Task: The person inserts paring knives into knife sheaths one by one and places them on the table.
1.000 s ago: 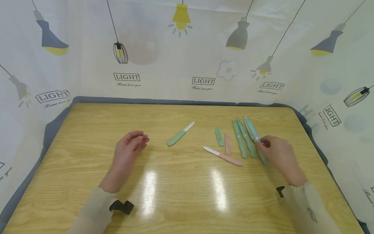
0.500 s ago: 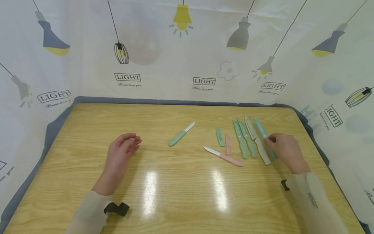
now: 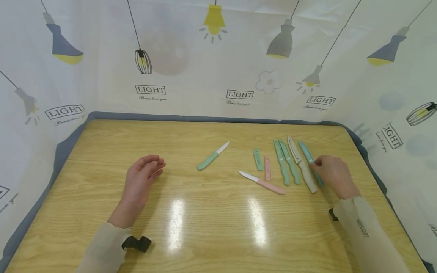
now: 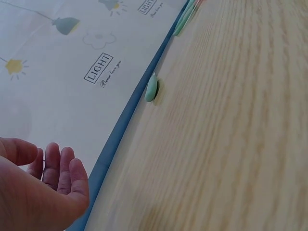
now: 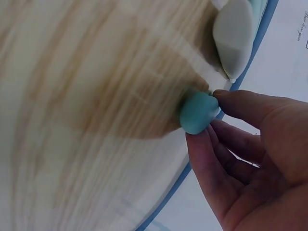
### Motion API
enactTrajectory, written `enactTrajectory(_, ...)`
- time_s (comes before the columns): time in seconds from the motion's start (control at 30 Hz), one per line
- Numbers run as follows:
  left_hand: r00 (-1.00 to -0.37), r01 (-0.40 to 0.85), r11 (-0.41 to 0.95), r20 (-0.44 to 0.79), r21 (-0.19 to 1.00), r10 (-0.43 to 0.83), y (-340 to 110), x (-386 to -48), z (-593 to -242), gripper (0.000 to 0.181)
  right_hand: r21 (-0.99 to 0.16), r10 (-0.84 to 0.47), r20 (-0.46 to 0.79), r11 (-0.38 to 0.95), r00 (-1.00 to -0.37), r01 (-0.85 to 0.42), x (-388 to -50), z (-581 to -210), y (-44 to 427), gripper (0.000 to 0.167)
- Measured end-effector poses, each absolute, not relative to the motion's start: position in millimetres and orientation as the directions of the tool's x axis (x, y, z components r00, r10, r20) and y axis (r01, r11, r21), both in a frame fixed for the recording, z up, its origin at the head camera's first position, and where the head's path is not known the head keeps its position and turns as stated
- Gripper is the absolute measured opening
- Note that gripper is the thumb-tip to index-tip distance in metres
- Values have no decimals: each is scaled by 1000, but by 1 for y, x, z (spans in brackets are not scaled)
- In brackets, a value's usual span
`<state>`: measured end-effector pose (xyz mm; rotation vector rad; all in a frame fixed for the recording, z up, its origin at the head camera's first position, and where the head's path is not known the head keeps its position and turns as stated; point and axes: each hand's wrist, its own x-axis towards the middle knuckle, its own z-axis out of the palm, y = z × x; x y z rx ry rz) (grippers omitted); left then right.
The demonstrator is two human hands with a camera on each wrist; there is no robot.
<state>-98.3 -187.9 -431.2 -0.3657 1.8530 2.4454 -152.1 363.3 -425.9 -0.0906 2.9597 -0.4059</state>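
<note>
My right hand (image 3: 336, 174) pinches a blue knife (image 3: 305, 151) between thumb and fingers at the right end of a row of knives. In the right wrist view the rounded end of its handle (image 5: 196, 114) shows between the fingertips, low over the wood. Just left of it lies a cream-handled knife (image 3: 308, 178), its blade pointing away. Beside that lie two green knives (image 3: 282, 167), roughly parallel. My left hand (image 3: 140, 185) hovers over the table's left part with loosely bent fingers and holds nothing. Nearest to it is a bare-bladed green knife (image 3: 208, 161).
A pink knife (image 3: 269, 186) with a bare white blade lies mid-table, slantwise. Behind it are a green blade cover (image 3: 258, 160) and a pink blade cover (image 3: 268, 168). A printed cloth (image 3: 198, 98) hangs around the wooden table's (image 3: 211, 227) back and sides.
My right hand has moved right with the blue knife, from over the cream-handled knife to beside it, uncovering that knife. My left hand has drifted slightly left.
</note>
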Motion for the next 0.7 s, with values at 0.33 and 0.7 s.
enactTrajectory(0.33,-975,-183,-237,-207,954,-83,-180,-99,-429,28,-254,-67,-139,967,-988,-29,-153,-425,363,35)
enactTrajectory(0.7,-988,-140,-196,-151,971,-40,-158,-112,-423,32,-262,-36,-137,965,-990,1,-148,-424,363,43)
